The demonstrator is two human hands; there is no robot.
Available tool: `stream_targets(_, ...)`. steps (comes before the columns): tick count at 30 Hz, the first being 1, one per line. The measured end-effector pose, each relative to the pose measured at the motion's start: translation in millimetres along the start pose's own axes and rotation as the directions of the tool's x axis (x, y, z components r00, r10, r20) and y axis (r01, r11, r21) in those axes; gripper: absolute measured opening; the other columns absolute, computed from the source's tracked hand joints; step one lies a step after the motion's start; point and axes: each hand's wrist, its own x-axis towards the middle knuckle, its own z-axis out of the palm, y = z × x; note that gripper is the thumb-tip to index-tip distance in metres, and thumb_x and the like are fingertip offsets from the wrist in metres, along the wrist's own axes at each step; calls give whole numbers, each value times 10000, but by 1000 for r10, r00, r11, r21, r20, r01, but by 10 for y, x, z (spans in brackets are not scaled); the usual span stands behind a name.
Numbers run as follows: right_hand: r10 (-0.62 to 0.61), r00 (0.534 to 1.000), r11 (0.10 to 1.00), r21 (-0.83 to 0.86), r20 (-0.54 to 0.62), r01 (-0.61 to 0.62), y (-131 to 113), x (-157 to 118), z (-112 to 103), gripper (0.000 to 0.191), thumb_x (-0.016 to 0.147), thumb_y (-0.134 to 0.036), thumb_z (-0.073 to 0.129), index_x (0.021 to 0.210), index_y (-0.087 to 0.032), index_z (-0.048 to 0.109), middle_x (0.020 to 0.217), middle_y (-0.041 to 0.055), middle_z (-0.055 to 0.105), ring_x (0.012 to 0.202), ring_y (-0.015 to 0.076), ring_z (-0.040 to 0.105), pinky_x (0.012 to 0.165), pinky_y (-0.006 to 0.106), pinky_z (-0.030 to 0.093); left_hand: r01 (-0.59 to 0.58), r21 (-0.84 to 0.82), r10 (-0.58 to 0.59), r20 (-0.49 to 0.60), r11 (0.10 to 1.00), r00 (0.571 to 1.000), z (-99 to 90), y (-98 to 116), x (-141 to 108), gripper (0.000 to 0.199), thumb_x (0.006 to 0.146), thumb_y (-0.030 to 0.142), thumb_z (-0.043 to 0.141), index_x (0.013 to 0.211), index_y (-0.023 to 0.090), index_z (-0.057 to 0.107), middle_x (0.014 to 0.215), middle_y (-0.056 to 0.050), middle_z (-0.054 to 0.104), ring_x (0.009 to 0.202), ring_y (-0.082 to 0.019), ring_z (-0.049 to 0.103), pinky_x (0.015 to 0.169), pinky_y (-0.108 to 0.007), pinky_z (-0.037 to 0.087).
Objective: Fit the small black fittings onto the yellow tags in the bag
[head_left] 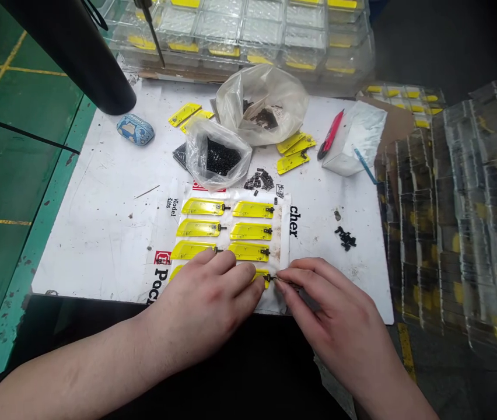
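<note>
Two columns of flat yellow plastic parts lie on a white printed sheet, with small black pieces at their right ends. My left hand rests over the bottom row with curled fingers, pressing on the lowest right yellow part. Most of that row is hidden under it. At that part's black end, my right hand pinches a thin dark tool, its tip touching or very close to the black piece. Its exact kind is hard to make out.
Behind the rows stand an open bag of black granules and a larger plastic bag. More yellow parts, a red cutter, a white box and black pieces lie around. Clear trays are stacked right.
</note>
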Motion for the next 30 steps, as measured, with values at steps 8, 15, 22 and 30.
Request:
stream_targets(8, 53, 998, 998, 26, -34, -52, 92, -120, -57, 99, 1129, -256, 674, 1177, -269, 759, 1184, 38, 734, 1093, 191, 732, 1011, 299, 599, -10, 68, 5, 76, 998, 997, -55, 24, 33, 328, 1106, 236, 604, 1416, 209, 711, 1179, -55, 758, 985, -275, 647, 797, -458, 500)
stream_targets(15, 23, 999, 1000, 16, -25, -23, 107, -123, -9, 146, 1130, -252, 659, 1222, -264, 772, 1195, 46, 748, 1091, 206, 740, 987, 335, 620, -14, 126, -4, 144, 992, 990, -86, 40, 75, 308, 1118, 263, 592, 1399, 236, 718, 1167, -50, 750, 964, -271, 643, 773, -447, 473)
stream_targets(22, -36, 999, 999, -20, 28, 36, 165, -82, 16, 200, 1133, -242, 636, 1277, -252, 775, 1234, 60, 748, 1110, 229, 736, 989, 376, 624, -11, 159, -11, 133, 987, 991, -84, 88, 79, 315, 1115, 231, 575, 1392, 205, 722, 1159, -66, 749, 952, -265, 659, 757, -444, 474)
stream_targets(30, -44, 998, 999, -16, 50, 45, 178, -83, 18, 205, 1137, -216, 625, 1276, -244, 773, 1234, 55, 733, 1105, 219, 718, 983, 371, 608, 46, 209, -65, 87, 977, 994, -39, 213, 39, 343, 1120, 216, 536, 1404, 199, 728, 1276, -81, 769, 964, -252, 680, 715, -437, 462)
